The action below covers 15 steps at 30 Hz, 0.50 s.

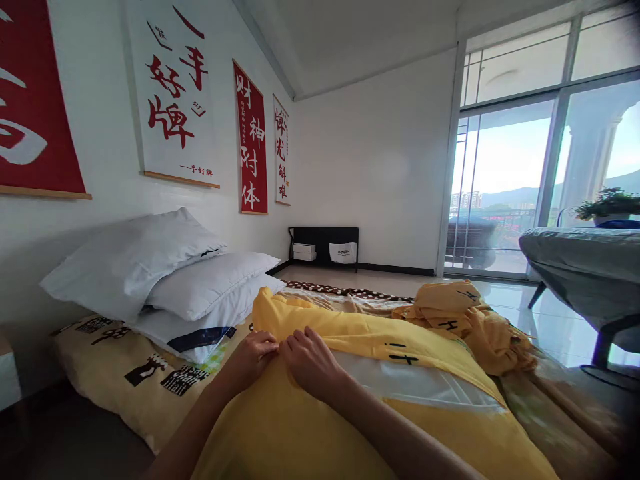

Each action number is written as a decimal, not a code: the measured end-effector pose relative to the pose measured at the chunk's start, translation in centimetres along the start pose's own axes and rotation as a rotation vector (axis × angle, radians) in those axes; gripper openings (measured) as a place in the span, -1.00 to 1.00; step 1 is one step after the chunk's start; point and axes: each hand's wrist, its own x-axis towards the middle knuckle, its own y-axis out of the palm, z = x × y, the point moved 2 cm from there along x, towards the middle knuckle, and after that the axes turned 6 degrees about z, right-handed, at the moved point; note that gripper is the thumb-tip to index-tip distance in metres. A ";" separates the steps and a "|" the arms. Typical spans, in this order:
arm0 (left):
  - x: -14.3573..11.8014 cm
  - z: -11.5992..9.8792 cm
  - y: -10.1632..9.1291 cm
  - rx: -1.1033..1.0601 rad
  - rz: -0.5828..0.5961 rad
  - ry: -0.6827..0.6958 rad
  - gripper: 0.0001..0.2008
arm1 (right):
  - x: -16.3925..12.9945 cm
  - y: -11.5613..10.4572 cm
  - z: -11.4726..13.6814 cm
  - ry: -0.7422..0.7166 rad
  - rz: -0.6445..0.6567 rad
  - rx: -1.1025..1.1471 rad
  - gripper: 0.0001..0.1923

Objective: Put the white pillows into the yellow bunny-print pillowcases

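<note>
A yellow pillowcase [290, 427] with black lettering lies in front of me, stuffed with a white pillow [410, 383] that shows through its long opening. Close to the left end of that opening, my left hand [253, 359] pinches the yellow fabric between thumb and fingers. Right beside it, almost touching, my right hand [311, 363] grips the same fabric with curled fingers. Whether a zip or seam sits under the fingertips is hidden. The far edge of the case is bunched up just beyond both hands.
Several white pillows [205, 287] are stacked at left on a beige printed bedspread [115, 380]. Crumpled yellow fabric [465, 327] lies at right. A black rack [323, 243] stands by the far wall, and a grey chair [580, 267] near the glass doors [505, 180].
</note>
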 end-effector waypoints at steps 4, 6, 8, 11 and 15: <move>0.1 0.1 -0.4 0.006 0.046 -0.028 -0.70 | 0.0 0.1 0.1 -0.118 -0.028 -0.134 -0.73; 0.2 0.1 -0.6 -0.001 0.071 -0.036 -0.71 | 0.1 0.1 -0.1 -0.039 0.010 -0.076 -0.81; 0.2 0.2 -0.8 -0.041 0.085 -0.052 -0.72 | 0.3 -0.1 -0.2 0.022 0.031 -0.028 -0.88; 0.3 0.3 -1.1 -0.136 0.080 -0.088 -0.75 | 0.3 -0.5 0.0 0.006 0.037 -0.008 -0.85; 0.4 0.6 -1.4 -0.258 0.081 -0.114 -0.80 | 0.1 -0.4 -0.5 0.135 0.074 0.167 -0.85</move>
